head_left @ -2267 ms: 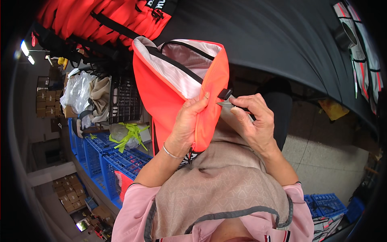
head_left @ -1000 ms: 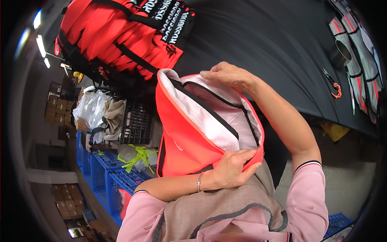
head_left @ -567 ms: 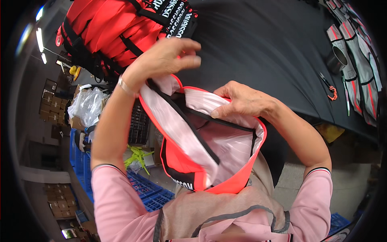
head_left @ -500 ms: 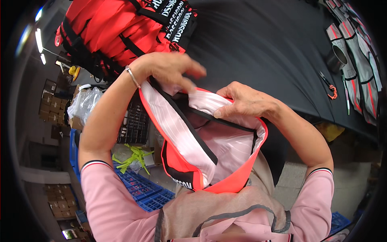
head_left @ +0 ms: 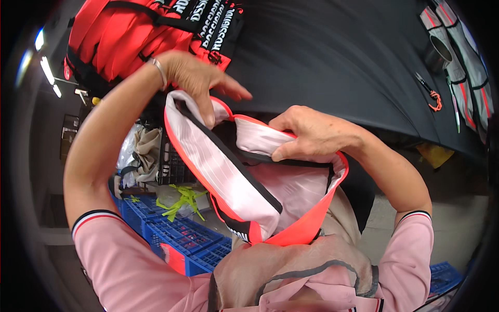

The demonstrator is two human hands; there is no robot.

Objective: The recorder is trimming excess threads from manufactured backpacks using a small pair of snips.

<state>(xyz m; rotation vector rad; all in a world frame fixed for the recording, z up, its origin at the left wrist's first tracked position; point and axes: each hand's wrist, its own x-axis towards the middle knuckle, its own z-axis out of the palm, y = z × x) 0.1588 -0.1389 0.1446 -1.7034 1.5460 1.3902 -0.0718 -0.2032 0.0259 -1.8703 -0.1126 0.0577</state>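
Note:
A coral-red fabric bag (head_left: pixel 299 229) lies mouth-up against my front. Its pale pink, shiny lining (head_left: pixel 208 151) shows, edged inside with black binding tape. My left hand (head_left: pixel 200 83) is at the far left rim, thumb against the lining and fingers stretched out past the edge, apart from the thumb. At the far right rim, my right hand (head_left: pixel 314 135) pinches the turned-over edge, thumb on the lining near the black tape. The rest of its fingers are partly hidden behind the edge.
A stack of red bags with black straps (head_left: pixel 130 41) sits at the far left of the black-covered table (head_left: pixel 322 57). Far right are small scissors (head_left: pixel 429 89), a metal cup (head_left: pixel 437 54) and grey strips (head_left: pixel 460 67). Blue crates (head_left: pixel 182 239) and neon-yellow strips (head_left: pixel 184 200) lie below left.
My left hand has shifted left, and the bag's far left rim has come with it, opening the mouth wider there. My right hand keeps its pinch. The view has moved slightly.

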